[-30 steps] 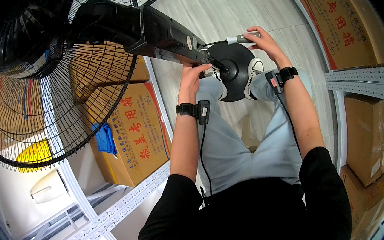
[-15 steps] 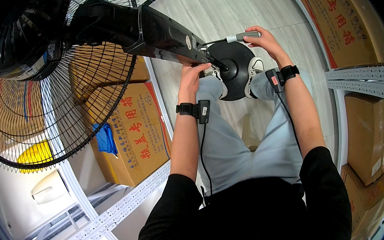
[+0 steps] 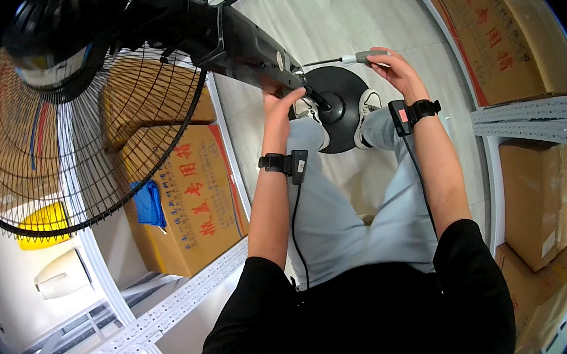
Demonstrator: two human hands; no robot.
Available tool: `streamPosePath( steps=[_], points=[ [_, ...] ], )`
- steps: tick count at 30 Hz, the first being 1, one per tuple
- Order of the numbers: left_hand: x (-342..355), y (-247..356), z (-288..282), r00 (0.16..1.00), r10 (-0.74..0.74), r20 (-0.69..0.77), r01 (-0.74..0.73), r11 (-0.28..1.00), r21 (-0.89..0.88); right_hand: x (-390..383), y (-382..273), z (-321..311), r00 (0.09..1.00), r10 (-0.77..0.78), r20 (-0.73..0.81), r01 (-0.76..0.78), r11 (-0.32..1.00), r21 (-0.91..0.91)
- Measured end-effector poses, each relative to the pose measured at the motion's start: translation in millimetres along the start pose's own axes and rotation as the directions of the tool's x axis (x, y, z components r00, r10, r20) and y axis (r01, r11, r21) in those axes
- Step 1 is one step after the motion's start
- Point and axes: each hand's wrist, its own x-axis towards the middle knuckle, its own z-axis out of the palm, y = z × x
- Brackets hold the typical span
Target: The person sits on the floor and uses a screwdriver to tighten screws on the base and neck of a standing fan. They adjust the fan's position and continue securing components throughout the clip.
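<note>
A black pedestal fan leans across the upper left; its control column (image 3: 258, 55) slants down to a thin pole and a round black base (image 3: 348, 88) between my shoes. My left hand (image 3: 278, 108) is wrapped round the column's lower end from beneath, thumb showing on the near side. In my right hand (image 3: 395, 68), the fingers grip the grey handle of a screwdriver (image 3: 362, 57). Its thin dark shaft points left at the column's lower end. Whether the tip touches a screw is hidden.
The fan's wire grille (image 3: 170, 146) overhangs a left shelf with cardboard boxes (image 3: 189, 195) and a blue cloth (image 3: 149, 203). More boxes (image 3: 534, 201) fill the metal rack (image 3: 535, 119) at right. Wrist-strapped devices with cables (image 3: 298, 167) are on both my forearms.
My right hand and the screwdriver have shifted slightly right, and more of the shaft shows. The whole view has moved a little. My left hand keeps its hold on the column.
</note>
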Motion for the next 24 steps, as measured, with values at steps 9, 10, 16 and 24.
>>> streamPosePath(
  steps=[9,10,16,24],
  points=[
    [16,131,9,0.894,0.41,0.181,-0.437,0.886,0.153,-45,-39,-17,0.977,-0.212,-0.032,0.214,0.956,0.203],
    [16,136,10,0.891,0.409,0.196,-0.437,0.891,0.124,-57,-49,-11,0.973,-0.227,-0.034,0.229,0.953,0.199],
    [41,114,6,0.885,0.434,0.17,-0.466,0.842,0.273,-109,-87,23,0.957,-0.282,-0.073,0.291,0.907,0.306],
    [26,118,4,0.899,0.358,0.251,-0.433,0.811,0.394,-144,-104,105,0.89,-0.438,0.125,0.442,0.897,-0.003]
  ],
)
